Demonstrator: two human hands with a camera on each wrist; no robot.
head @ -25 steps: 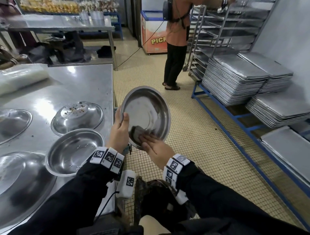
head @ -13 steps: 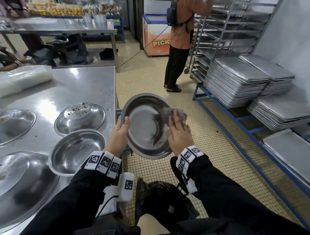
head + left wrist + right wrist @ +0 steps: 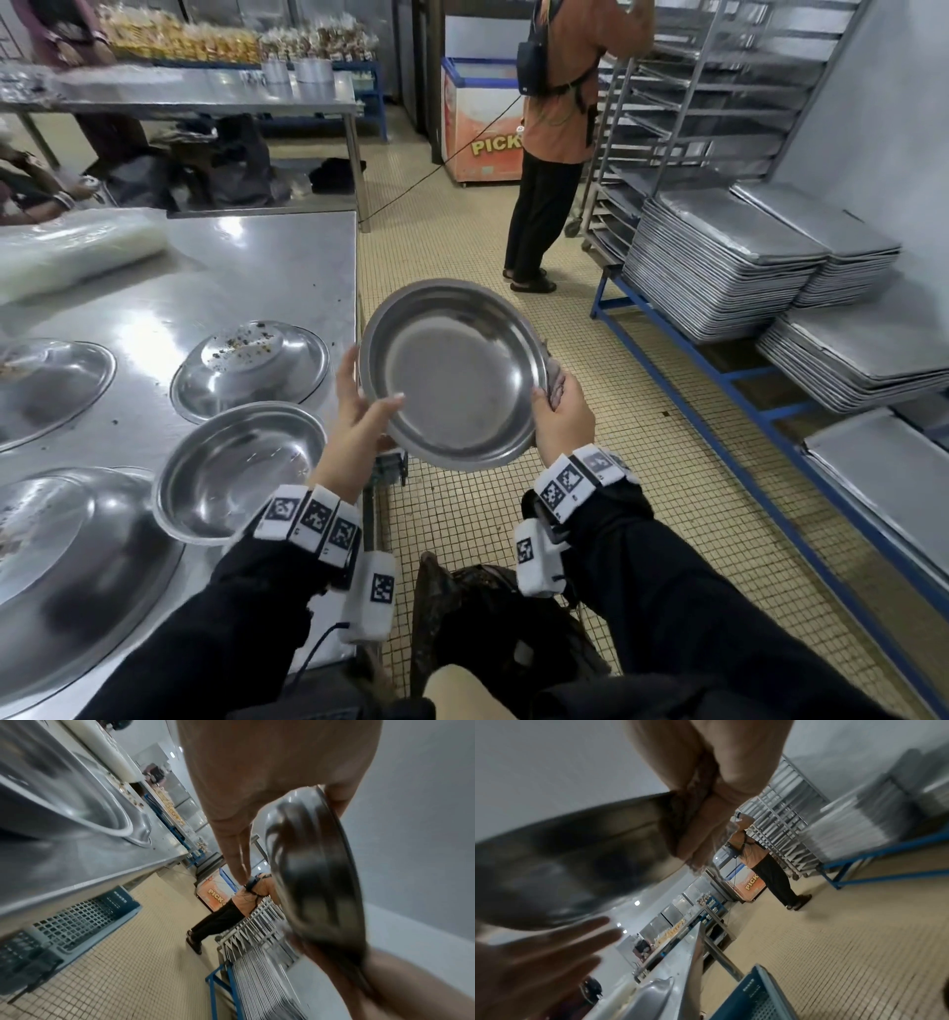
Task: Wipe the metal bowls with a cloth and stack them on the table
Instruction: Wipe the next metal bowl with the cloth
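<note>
I hold a shallow metal bowl (image 3: pixel 452 375) tilted toward me over the floor, just right of the steel table (image 3: pixel 257 267). My left hand (image 3: pixel 372 380) pinches its left rim, thumb inside and fingers flat along the outside (image 3: pixel 236 850). My right hand (image 3: pixel 549 395) grips the right rim together with a crumpled brownish cloth (image 3: pixel 555 374), which lies mostly behind the bowl (image 3: pixel 564 862). On the table an upright bowl (image 3: pixel 239 470) stands near the edge. An upturned bowl (image 3: pixel 251 367) speckled with crumbs sits behind it.
Two larger upturned bowls (image 3: pixel 61 560) (image 3: pixel 46 385) lie at the table's left, and a plastic-wrapped roll (image 3: pixel 77 252) further back. A person in orange (image 3: pixel 560 128) stands at a tray rack. Stacked trays (image 3: pixel 719 267) fill the blue shelf on the right. A blue crate (image 3: pixel 87 914) sits under the table.
My right hand has left the inside of the bowl and moved to the right rim, taking the cloth behind it. The bowl has risen and the left thumb now lies over the rim.
</note>
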